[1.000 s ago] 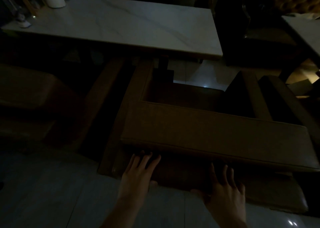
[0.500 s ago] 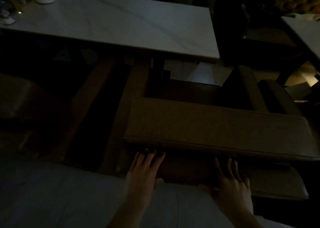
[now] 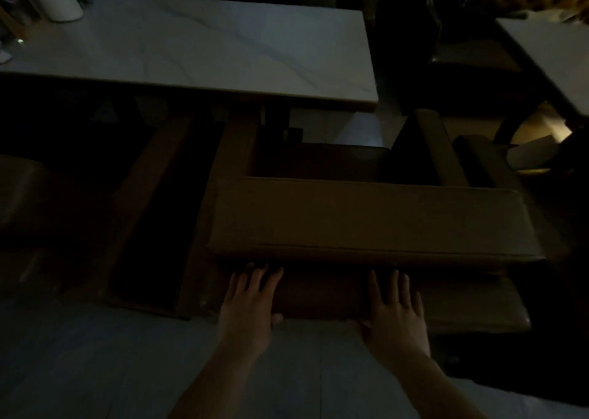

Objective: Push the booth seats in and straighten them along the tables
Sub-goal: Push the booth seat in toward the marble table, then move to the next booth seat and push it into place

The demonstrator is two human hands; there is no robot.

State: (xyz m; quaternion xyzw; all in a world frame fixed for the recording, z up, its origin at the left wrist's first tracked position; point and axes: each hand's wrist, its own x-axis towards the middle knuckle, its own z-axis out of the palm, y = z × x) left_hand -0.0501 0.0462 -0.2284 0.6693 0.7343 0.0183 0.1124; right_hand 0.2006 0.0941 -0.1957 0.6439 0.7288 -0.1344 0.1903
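Palms of the left hand (image 3: 250, 307) and right hand (image 3: 395, 312), fingers spread flat on the back of the booth seat (image 3: 366, 218) short of the marble surface (image 3: 197, 49); even pressure from both should keep it parallel.

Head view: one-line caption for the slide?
Both hands, left and right, pressed flat against the back of a brown booth seat facing a marble table in dim light.

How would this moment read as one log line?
left hand flat on seat back | right hand flat beside it | table ahead
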